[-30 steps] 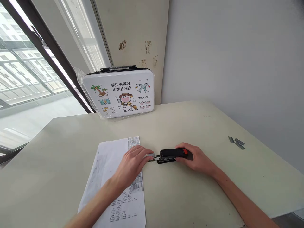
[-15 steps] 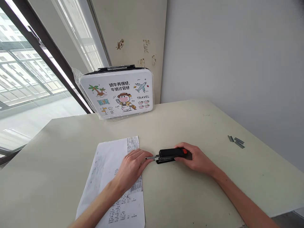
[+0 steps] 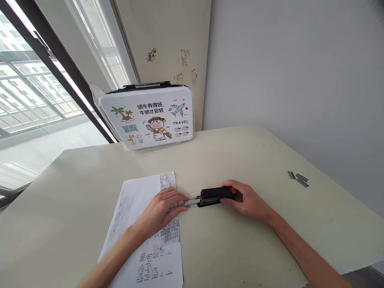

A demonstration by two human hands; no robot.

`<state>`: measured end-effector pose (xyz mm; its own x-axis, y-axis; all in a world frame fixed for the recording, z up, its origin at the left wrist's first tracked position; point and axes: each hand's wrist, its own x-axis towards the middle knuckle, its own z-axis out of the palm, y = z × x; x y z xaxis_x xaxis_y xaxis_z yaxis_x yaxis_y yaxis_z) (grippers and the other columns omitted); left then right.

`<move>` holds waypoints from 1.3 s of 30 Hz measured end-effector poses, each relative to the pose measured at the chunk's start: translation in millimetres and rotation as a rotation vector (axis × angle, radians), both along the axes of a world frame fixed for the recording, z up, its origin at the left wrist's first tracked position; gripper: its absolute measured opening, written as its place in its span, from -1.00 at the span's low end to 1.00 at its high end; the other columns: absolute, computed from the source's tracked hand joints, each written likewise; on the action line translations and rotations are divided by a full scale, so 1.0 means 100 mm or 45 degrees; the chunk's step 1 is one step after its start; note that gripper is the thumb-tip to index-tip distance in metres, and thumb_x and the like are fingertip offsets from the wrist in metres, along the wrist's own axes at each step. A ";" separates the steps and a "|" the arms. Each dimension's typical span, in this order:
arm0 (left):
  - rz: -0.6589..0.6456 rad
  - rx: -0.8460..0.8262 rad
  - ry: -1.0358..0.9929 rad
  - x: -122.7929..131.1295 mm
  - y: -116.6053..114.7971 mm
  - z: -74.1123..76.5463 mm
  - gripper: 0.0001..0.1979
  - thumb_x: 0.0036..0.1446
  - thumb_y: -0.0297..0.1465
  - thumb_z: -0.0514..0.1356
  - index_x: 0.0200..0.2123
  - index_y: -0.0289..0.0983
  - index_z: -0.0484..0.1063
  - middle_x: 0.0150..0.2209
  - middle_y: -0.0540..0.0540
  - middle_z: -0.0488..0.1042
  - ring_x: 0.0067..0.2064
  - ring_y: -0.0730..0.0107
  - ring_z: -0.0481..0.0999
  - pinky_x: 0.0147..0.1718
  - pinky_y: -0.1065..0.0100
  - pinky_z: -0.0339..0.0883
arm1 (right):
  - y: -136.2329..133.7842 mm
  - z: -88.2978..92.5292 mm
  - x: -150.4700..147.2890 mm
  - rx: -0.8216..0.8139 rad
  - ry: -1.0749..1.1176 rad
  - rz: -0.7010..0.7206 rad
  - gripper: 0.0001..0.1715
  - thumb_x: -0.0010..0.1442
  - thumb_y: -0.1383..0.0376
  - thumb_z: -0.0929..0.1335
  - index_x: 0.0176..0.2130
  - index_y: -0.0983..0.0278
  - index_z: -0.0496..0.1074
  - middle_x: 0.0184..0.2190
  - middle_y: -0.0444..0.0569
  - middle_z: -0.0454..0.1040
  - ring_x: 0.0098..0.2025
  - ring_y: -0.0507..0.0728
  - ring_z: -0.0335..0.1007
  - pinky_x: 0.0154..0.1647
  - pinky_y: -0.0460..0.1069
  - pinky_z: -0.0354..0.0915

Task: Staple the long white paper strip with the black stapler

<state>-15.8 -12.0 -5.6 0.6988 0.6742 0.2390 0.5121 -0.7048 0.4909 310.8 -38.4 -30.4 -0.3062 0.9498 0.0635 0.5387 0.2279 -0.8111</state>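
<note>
A black stapler (image 3: 213,193) with a red button lies on the table, its left end pointing toward my left hand. My right hand (image 3: 250,202) is closed around its right end. From the left end sticks out a metal staple tray (image 3: 191,201). My left hand (image 3: 163,206) has its thumb and fingertips on either side of the tray's outer end, pinching it. Under my left hand and forearm lie printed paper sheets (image 3: 127,204), with dense dark marks along the right edge.
Several grey staple strips (image 3: 302,177) lie at the right of the pale table (image 3: 240,248). A white cartoon-printed case (image 3: 150,116) in clear plastic stands at the back. Beyond the table are a grey wall (image 3: 294,72) on the right and a window (image 3: 33,84) on the left.
My left hand has moved left, and the metal staple tray now sticks farther out of the stapler. My right hand and the stapler have stayed in place.
</note>
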 end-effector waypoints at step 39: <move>0.134 0.104 0.376 -1.05 -1.34 0.04 -0.09 0.17 0.06 0.33 0.49 0.09 0.03 0.45 -0.04 0.18 0.46 -0.15 0.12 0.27 -0.10 0.35 | -0.13 -0.08 -0.06 -0.089 0.000 0.140 -0.64 0.29 -0.05 0.41 -0.01 0.04 0.51 -0.08 -0.04 0.56 -0.02 0.27 0.40 0.01 0.15 0.34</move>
